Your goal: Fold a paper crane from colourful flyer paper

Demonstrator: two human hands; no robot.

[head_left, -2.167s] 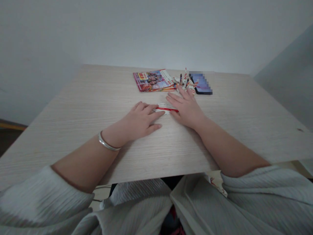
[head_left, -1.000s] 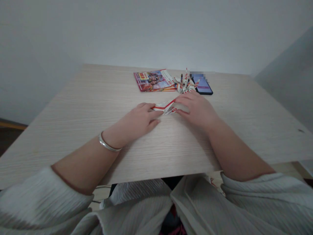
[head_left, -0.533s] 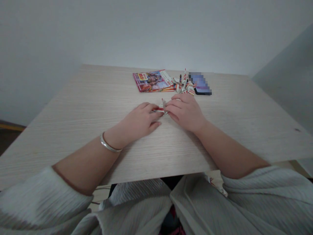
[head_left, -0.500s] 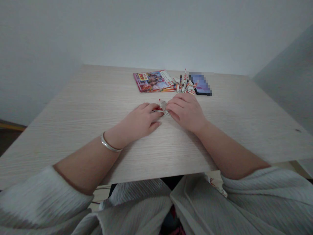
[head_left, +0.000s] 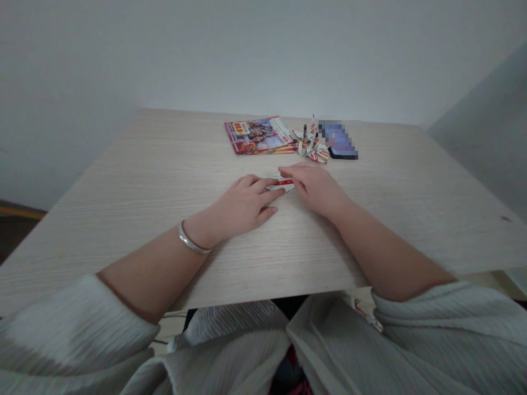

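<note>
Head view: a small, flat strip of folded white paper with a red band [head_left: 285,183] lies under my fingers on the pale wood-grain surface [head_left: 247,274], about midway between its left and right edges and nearer the far edge than the near one. My left hand [head_left: 249,203] rests with its fingers stretched and a little spread, two fingertips on the paper's left end. My right hand [head_left: 319,187] covers the right end with its fingers drawn close together; I cannot tell whether they pinch it. Beyond them, toward the far edge, stands a clump of white, red-printed folded paper with upright points [head_left: 315,151]. Just left of it lie glossy, colourful printed leaflets [head_left: 257,137]; just right, a dark-rimmed phone with a purplish screen [head_left: 343,144], partly blurred. A shiny silver bangle [head_left: 191,240] circles my left wrist.
</note>
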